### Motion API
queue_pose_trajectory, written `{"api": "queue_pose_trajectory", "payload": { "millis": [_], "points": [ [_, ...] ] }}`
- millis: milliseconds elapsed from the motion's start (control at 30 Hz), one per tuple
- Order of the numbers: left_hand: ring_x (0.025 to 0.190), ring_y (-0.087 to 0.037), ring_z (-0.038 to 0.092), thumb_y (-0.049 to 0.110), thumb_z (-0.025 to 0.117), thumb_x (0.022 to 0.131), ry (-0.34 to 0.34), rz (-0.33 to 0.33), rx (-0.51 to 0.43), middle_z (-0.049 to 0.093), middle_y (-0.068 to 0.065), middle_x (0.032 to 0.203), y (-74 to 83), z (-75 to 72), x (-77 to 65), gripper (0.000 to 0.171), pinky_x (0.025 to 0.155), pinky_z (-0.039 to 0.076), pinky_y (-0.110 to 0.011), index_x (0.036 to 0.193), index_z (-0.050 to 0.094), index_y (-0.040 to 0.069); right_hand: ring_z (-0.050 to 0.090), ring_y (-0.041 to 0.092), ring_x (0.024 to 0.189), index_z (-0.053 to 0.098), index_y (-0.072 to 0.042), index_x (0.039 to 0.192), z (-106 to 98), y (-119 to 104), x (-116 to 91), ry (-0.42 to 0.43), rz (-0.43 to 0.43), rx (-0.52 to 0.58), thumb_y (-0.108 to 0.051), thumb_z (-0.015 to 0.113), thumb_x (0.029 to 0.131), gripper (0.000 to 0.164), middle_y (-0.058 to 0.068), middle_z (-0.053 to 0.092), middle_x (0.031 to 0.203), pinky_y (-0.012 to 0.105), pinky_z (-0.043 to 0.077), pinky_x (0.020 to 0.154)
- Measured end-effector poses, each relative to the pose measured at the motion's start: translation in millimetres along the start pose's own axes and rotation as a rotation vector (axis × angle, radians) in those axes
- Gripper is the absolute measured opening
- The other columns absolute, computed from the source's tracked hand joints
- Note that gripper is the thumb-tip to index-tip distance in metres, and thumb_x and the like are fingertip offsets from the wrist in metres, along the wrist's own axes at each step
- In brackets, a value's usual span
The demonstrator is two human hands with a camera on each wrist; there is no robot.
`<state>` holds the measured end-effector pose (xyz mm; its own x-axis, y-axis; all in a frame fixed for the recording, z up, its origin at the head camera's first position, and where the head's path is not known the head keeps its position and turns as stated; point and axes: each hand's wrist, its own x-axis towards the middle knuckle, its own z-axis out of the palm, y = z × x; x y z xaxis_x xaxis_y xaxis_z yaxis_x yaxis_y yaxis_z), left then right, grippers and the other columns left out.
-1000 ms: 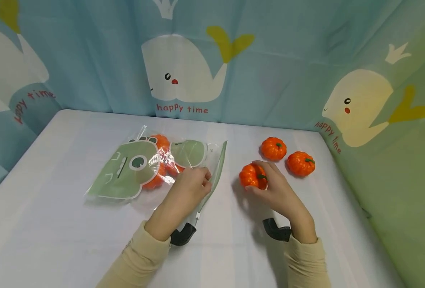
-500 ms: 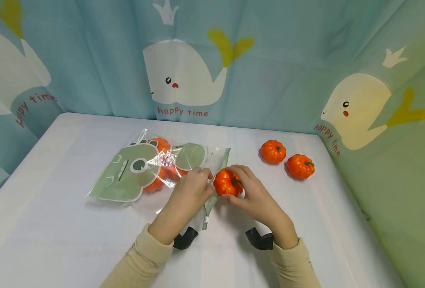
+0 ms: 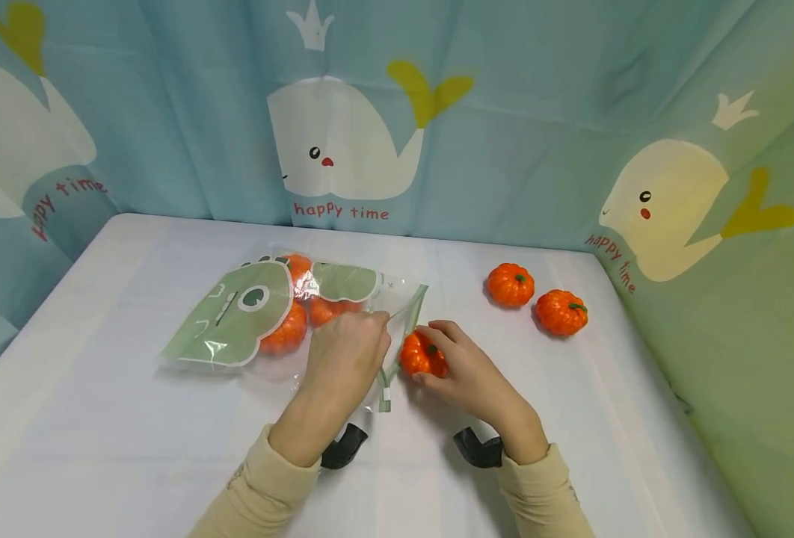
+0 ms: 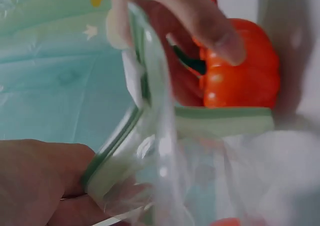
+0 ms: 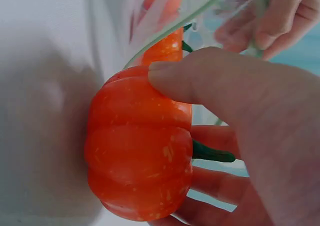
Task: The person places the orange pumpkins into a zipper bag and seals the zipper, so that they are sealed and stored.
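My right hand (image 3: 467, 370) grips a small orange pumpkin (image 3: 419, 356) with a green stem, thumb on one side and fingers on the other. In the right wrist view the pumpkin (image 5: 140, 146) sits right at the bag's green-edged mouth. My left hand (image 3: 350, 347) pinches the upper edge of the clear zip bag (image 3: 235, 317), which carries a green cartoon print. The left wrist view shows the bag's mouth (image 4: 225, 118) spread apart, with a white slider (image 4: 132, 76) on its zip strip. Several orange pumpkins (image 3: 285, 329) lie inside the bag.
Two more orange pumpkins, one nearer the back (image 3: 510, 285) and one further right (image 3: 561, 312), rest on the white table (image 3: 101, 433) at the right. A blue-green whale-print curtain (image 3: 505, 149) hangs behind and along the right side.
My right hand has carried the pumpkin leftward across the table to the bag's mouth. My left hand has lifted the bag's upper edge, widening the opening.
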<state>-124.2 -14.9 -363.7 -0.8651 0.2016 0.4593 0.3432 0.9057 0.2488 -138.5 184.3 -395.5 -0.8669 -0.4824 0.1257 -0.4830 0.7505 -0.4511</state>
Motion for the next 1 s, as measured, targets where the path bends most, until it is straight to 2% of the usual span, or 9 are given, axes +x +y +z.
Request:
{"api": "queue_pose_trajectory", "payload": {
  "millis": [100, 167, 233, 333, 433, 533, 733, 833, 1000],
  "points": [
    [0.055, -0.026, 0.061, 0.007, 0.066, 0.085, 0.045, 0.019, 0.025, 0.059, -0.002, 0.054, 0.1, -0.8, -0.1, 0.013, 0.063, 0.049, -0.039, 0.072, 0.066, 0.011, 0.061, 0.027, 0.115, 0.057, -0.005, 0.136, 0.2, 0.2, 0.7, 0.021, -0.011, -0.025, -0.023, 0.08, 0.082, 0.062, 0.013, 0.054, 0.135, 0.042, 0.052, 0.098],
    [0.055, -0.027, 0.061, 0.006, 0.066, 0.085, 0.053, 0.037, 0.034, 0.059, -0.003, 0.054, 1.1, -0.5, 0.7, 0.013, 0.065, 0.049, -0.039, 0.072, 0.067, 0.01, 0.061, 0.026, 0.113, 0.057, -0.006, 0.136, -1.0, -1.1, 0.7, 0.048, -0.024, -0.004, -0.021, 0.08, 0.081, 0.061, 0.012, 0.054, 0.136, 0.041, 0.054, 0.095],
    [0.051, -0.026, 0.06, 0.007, 0.067, 0.085, 0.037, 0.048, 0.037, 0.058, -0.003, 0.054, 2.5, 0.3, 0.2, 0.013, 0.058, 0.05, -0.037, 0.072, 0.066, 0.01, 0.061, 0.022, 0.111, 0.055, -0.008, 0.137, -1.9, -3.4, 0.3, 0.061, -0.025, 0.044, -0.02, 0.079, 0.082, 0.061, 0.009, 0.053, 0.138, 0.039, 0.055, 0.09],
    [0.045, -0.023, 0.054, 0.006, 0.069, 0.084, 0.013, 0.065, 0.03, 0.055, -0.003, 0.054, 4.0, 2.7, -1.5, 0.013, 0.042, 0.042, -0.031, 0.071, 0.064, 0.009, 0.06, 0.018, 0.109, 0.05, -0.008, 0.139, 0.0, -6.4, 0.1, 0.061, -0.037, 0.123, -0.019, 0.077, 0.084, 0.062, 0.006, 0.053, 0.138, 0.034, 0.055, 0.087],
    [0.044, -0.019, 0.052, 0.005, 0.069, 0.083, 0.022, 0.073, 0.001, 0.057, -0.002, 0.055, 4.4, 3.4, -2.8, 0.009, 0.04, 0.04, -0.028, 0.074, 0.066, 0.008, 0.058, 0.016, 0.107, 0.047, -0.008, 0.138, 4.5, -7.1, 1.4, 0.048, -0.028, 0.149, -0.02, 0.078, 0.084, 0.063, 0.004, 0.056, 0.132, 0.033, 0.054, 0.09],
    [0.046, -0.017, 0.053, 0.004, 0.068, 0.084, 0.06, 0.071, -0.05, 0.062, -0.003, 0.06, 4.6, 1.1, -1.9, 0.004, 0.042, 0.04, -0.027, 0.082, 0.07, 0.006, 0.059, 0.017, 0.104, 0.047, -0.006, 0.137, 8.5, -6.1, 3.2, 0.048, -0.006, 0.135, -0.019, 0.08, 0.082, 0.065, 0.006, 0.059, 0.128, 0.035, 0.053, 0.092],
    [0.05, -0.016, 0.054, 0.004, 0.066, 0.087, 0.097, 0.056, -0.134, 0.068, -0.003, 0.067, 5.4, -3.7, -4.1, 0.013, 0.044, 0.039, -0.024, 0.096, 0.074, 0.007, 0.058, 0.024, 0.118, 0.05, -0.006, 0.137, 15.7, -1.4, 3.3, 0.008, 0.026, 0.106, -0.021, 0.08, 0.083, 0.064, 0.009, 0.056, 0.138, 0.042, 0.049, 0.102],
    [0.052, -0.017, 0.058, 0.006, 0.066, 0.087, 0.109, 0.056, -0.127, 0.07, -0.002, 0.069, 5.9, -5.1, -5.4, 0.014, 0.046, 0.044, -0.026, 0.097, 0.076, 0.008, 0.058, 0.024, 0.121, 0.053, -0.01, 0.136, 17.0, 0.7, 2.5, 0.0, 0.029, 0.071, -0.023, 0.079, 0.084, 0.06, 0.006, 0.055, 0.138, 0.042, 0.049, 0.103],
    [0.058, -0.02, 0.065, 0.01, 0.068, 0.088, 0.106, 0.056, -0.113, 0.074, -0.003, 0.075, 6.0, -11.5, -4.5, 0.015, 0.052, 0.052, -0.031, 0.1, 0.077, 0.01, 0.059, 0.024, 0.119, 0.057, -0.013, 0.135, 16.1, 0.8, 3.9, 0.041, 0.008, 0.016, -0.023, 0.08, 0.083, 0.057, 0.005, 0.056, 0.134, 0.042, 0.051, 0.1]
  ]
}}
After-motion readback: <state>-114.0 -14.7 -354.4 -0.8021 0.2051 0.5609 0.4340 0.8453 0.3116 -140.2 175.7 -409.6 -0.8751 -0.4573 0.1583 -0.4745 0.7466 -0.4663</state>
